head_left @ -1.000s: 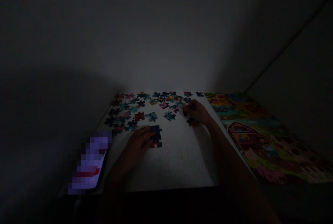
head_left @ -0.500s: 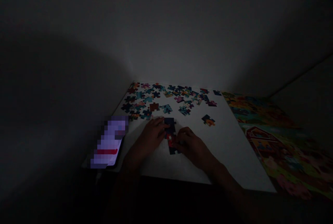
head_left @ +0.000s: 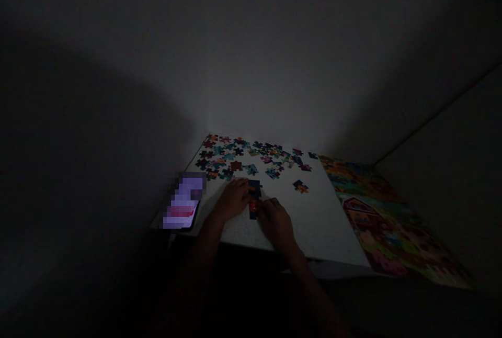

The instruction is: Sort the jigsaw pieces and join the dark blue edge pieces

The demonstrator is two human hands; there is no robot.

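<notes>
Two jigsaw puzzle pieces lie one below the other on the white tabletop in front of me. The upper piece is dark blue (head_left: 255, 184); the lower puzzle piece is red and dark (head_left: 253, 206), lined up beneath it. My left hand (head_left: 234, 198) rests flat at the left of the pair, fingers stretched, a fingertip on the upper piece. My right hand (head_left: 276, 218) is closed, its thumb and fingers pinching the right side of the lower piece. In the dim light I cannot tell whether the two pieces are fully locked together.
Several loose puzzle pieces (head_left: 236, 166) are spread over the far part of the white table (head_left: 314, 228). A single dark and orange piece (head_left: 300, 187) lies apart at the right. A lit phone (head_left: 183, 202) sits at the left edge. A colourful farm picture (head_left: 364, 217) lies along the right.
The lower puzzle piece was slightly tilted and now sits straighter under the dark blue one, with my right hand still on it. The camera view has shifted a little.
</notes>
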